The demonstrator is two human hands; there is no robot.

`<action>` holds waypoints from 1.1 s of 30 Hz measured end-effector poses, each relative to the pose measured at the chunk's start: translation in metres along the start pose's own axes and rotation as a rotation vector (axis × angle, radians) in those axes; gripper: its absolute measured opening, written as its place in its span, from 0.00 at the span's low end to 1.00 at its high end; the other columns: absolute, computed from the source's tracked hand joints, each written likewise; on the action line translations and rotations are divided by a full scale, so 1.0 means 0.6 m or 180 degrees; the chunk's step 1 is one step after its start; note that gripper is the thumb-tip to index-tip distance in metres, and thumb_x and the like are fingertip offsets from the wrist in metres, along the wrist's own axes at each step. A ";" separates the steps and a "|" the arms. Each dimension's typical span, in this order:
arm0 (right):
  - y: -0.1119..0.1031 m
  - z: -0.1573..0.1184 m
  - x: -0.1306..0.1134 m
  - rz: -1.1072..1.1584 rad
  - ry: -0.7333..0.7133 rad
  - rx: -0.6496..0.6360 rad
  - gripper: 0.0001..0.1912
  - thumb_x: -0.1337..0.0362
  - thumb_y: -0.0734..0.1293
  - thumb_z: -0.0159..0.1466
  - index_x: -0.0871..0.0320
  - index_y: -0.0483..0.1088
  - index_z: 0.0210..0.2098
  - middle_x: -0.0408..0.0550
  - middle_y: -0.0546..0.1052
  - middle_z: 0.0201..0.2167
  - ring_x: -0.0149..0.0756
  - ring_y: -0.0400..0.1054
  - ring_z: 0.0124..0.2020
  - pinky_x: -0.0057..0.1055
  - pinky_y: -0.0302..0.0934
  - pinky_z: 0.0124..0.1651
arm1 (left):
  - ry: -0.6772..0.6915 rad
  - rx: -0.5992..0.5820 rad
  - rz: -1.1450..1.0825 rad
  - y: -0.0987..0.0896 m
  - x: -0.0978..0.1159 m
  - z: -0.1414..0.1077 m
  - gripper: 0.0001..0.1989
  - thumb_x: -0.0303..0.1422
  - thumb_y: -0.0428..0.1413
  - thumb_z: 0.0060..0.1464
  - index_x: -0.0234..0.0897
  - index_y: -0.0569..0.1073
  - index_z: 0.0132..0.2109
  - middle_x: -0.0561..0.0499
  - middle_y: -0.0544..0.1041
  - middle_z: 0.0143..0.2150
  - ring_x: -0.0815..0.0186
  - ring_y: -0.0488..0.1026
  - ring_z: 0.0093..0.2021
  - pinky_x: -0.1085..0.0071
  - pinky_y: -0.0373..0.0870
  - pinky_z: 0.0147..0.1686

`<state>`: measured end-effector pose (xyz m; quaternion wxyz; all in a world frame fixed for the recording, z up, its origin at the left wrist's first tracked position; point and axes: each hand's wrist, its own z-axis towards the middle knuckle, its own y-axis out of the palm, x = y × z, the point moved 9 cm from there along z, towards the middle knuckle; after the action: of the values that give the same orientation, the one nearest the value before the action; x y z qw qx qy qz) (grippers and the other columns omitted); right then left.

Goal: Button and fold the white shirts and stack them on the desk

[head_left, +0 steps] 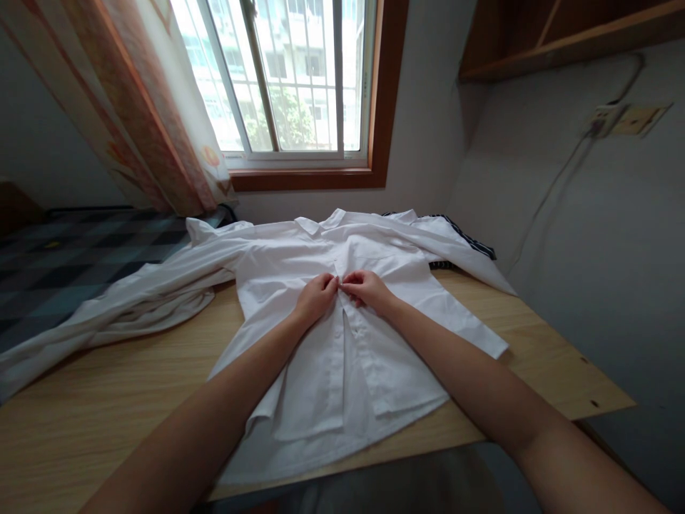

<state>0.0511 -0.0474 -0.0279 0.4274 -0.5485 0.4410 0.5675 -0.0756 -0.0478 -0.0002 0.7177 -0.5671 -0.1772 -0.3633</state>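
Note:
A white button-up shirt (pixel 278 268) lies spread on the wooden table, collar towards the window and hem towards me. Its front edges part below my hands, where a few buttons show on the placket. My left hand (pixel 317 296) pinches the shirt's front edge near the middle. Right beside it, my right hand (pixel 367 289) pinches the opposite edge, fingertips almost touching the left ones. Whatever button lies between the fingertips is hidden. One sleeve (pixel 144 300) stretches far out to the left; the other (pixel 460 246) reaches right.
The wooden table (pixel 540 343) has its front edge close to me. Black striped cloth (pixel 471 243) lies under the shirt at the right. Dark checked fabric (pixel 32 271) covers a surface at the left. Behind are a curtain (pixel 144 93) and a window (pixel 300 86); a cord (pixel 556 178) hangs at right.

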 end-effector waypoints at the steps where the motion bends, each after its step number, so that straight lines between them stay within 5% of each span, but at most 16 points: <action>1: 0.000 -0.001 -0.001 -0.0090 -0.0047 0.0045 0.10 0.63 0.75 0.54 0.59 0.71 0.28 0.37 0.69 0.16 0.24 0.60 0.16 0.21 0.55 0.16 | -0.0020 -0.0006 0.0006 0.000 0.000 -0.001 0.18 0.43 0.47 0.59 0.39 0.73 0.29 0.50 0.77 0.29 0.62 0.71 0.33 0.68 0.64 0.35; 10: -0.003 -0.002 -0.010 -0.0949 -0.0547 0.0522 0.01 0.67 0.69 0.58 0.58 0.73 0.31 0.41 0.75 0.23 0.28 0.63 0.19 0.25 0.58 0.23 | -0.0240 0.0051 0.0283 -0.003 -0.002 -0.004 0.17 0.43 0.49 0.58 0.38 0.75 0.31 0.48 0.78 0.31 0.61 0.72 0.33 0.69 0.62 0.33; 23: 0.011 -0.017 -0.053 -0.2187 -0.1171 0.0412 0.03 0.65 0.69 0.61 0.58 0.71 0.31 0.42 0.75 0.27 0.31 0.66 0.29 0.27 0.58 0.35 | -0.0245 -0.0002 -0.0568 -0.006 -0.017 0.004 0.15 0.43 0.51 0.51 0.37 0.74 0.26 0.53 0.73 0.22 0.64 0.69 0.28 0.71 0.63 0.29; 33: 0.024 -0.016 -0.049 -0.3055 -0.1086 0.0330 0.17 0.59 0.55 0.74 0.56 0.70 0.34 0.47 0.77 0.33 0.35 0.68 0.34 0.29 0.53 0.36 | -0.0185 -0.0076 -0.0684 -0.001 -0.019 0.009 0.16 0.45 0.52 0.51 0.38 0.73 0.25 0.53 0.72 0.22 0.65 0.68 0.27 0.70 0.63 0.29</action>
<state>0.0408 -0.0604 0.0020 0.7323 -0.5669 0.0909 0.3661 -0.0830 -0.0392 -0.0060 0.6623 -0.5636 -0.2534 -0.4236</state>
